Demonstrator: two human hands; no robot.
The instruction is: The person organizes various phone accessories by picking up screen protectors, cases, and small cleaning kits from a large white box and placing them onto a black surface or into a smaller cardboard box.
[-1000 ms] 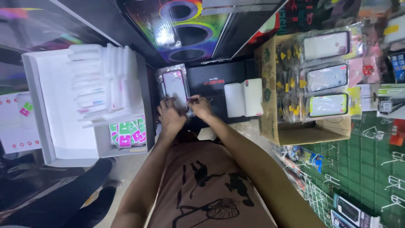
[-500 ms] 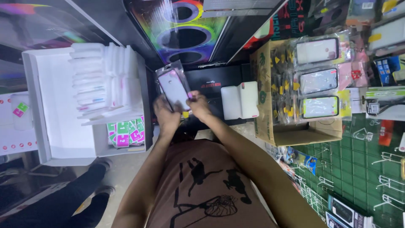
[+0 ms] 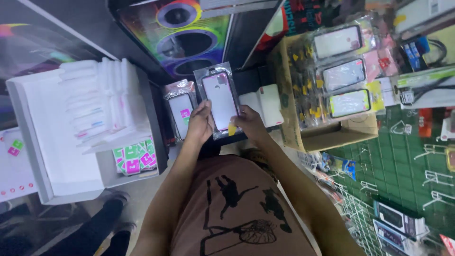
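Observation:
Both my hands hold a phone case in a clear plastic sleeve (image 3: 219, 97), lifted upright in front of me. My left hand (image 3: 200, 124) grips its lower left edge. My right hand (image 3: 250, 124) grips its lower right corner, by a small yellow tag. The case is pale with a dark pink-tinted rim. Just left of it, a second sleeved phone case (image 3: 180, 112) with a pink sticker lies in a black box (image 3: 251, 78).
A white open box (image 3: 61, 156) of white packets and green-pink stickers stands at left. A cardboard box (image 3: 327, 128) of packaged cases stands at right, beside a green wire rack (image 3: 407, 166). Two white cases (image 3: 263, 104) lie behind my right hand. A colourful speaker carton (image 3: 185, 33) is above.
My hands have lifted the sleeved case higher and more upright. A second sleeved case now shows to its left. The view has shifted closer.

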